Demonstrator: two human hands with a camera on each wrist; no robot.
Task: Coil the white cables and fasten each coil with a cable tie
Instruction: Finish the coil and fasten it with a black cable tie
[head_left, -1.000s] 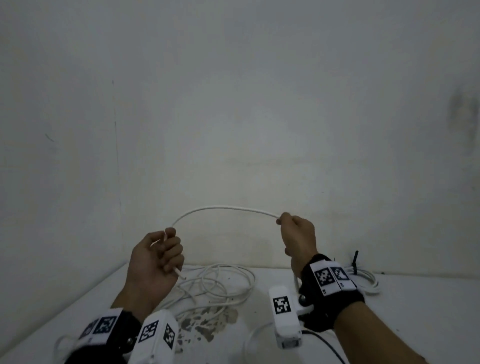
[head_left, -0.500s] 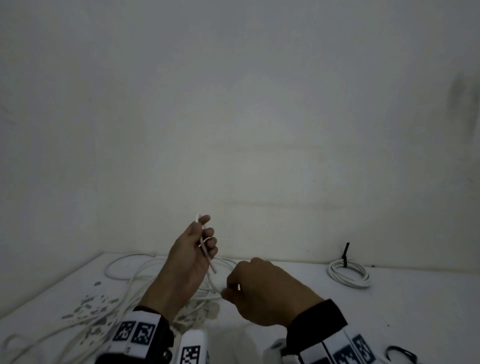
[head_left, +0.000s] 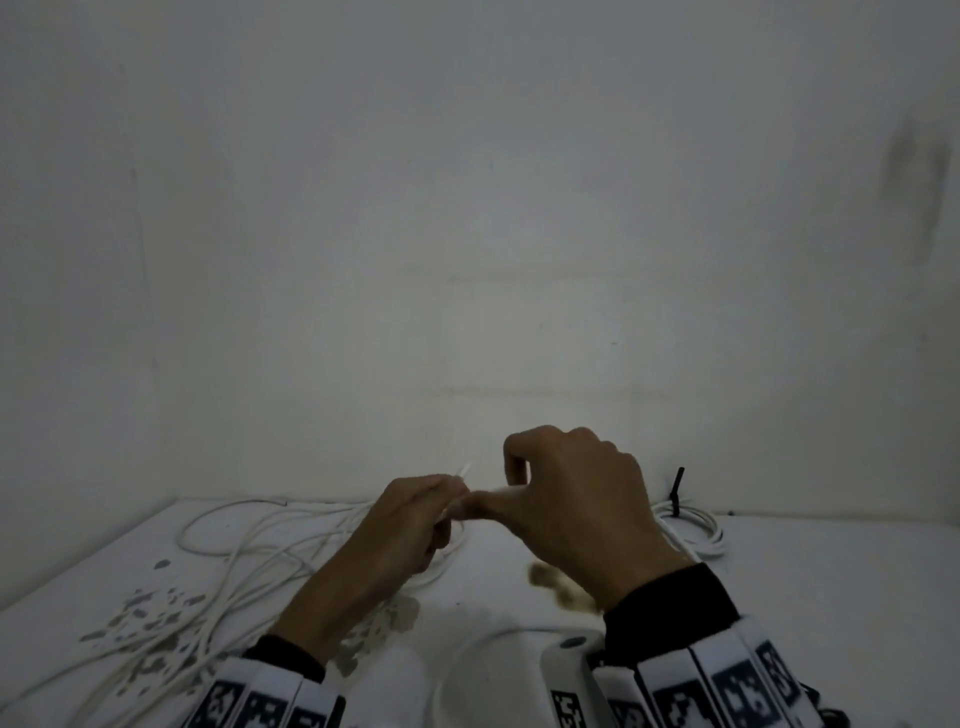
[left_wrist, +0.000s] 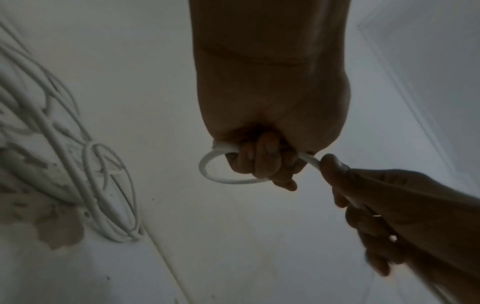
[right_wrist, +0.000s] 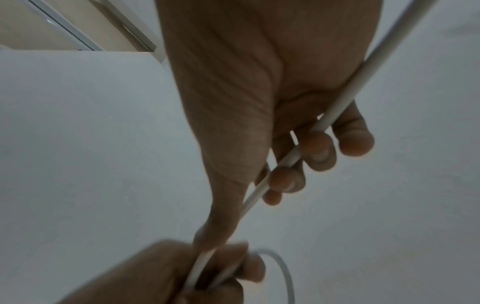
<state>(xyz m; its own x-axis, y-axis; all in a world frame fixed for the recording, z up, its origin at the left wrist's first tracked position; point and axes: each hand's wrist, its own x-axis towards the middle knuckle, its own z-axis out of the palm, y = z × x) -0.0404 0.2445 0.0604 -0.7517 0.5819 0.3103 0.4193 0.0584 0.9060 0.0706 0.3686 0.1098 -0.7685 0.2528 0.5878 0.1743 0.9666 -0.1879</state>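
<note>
At the near edge, wrists: two, each with black sleeve cuff and a band of black-and-white marker tags (head_left: 727, 691).
Wrist cameras: one white housing (head_left: 569, 686) visible by the right wrist.
Left hand (head_left: 410, 525): clenched round the white cable (left_wrist: 207, 164); fingers (left_wrist: 259, 158) curled tight, one small loop of cable hanging out below the fist, one short cable end poking up above the knuckles in the head view.
Right hand (head_left: 576, 504): grasping the same cable; thumb tip touching the left hand, cable running along the palm under four curled fingertips (right_wrist: 319, 152) and out past the wrist.
Hands, relation: touching, raised above the counter (head_left: 831, 597).
Cable in hand: one; held between both hands, above counter centre.
Loose cables (head_left: 234, 561): tangled white pile on the counter left of the hands; strand count cannot be told, ends run off the lower left edge.
Counter marks: several chipped grey-brown patches (head_left: 150, 613) under the pile, one brownish patch (head_left: 561, 587) beside the right wrist.
Finished coil (head_left: 696, 530): one, white, lying flat at the back right of the counter, near the wall.
Cable tie (head_left: 677, 488): one, black, round that coil, tail standing upright.
Wall (head_left: 467, 234): plain, pale, with one dark smudge upper right.
</note>
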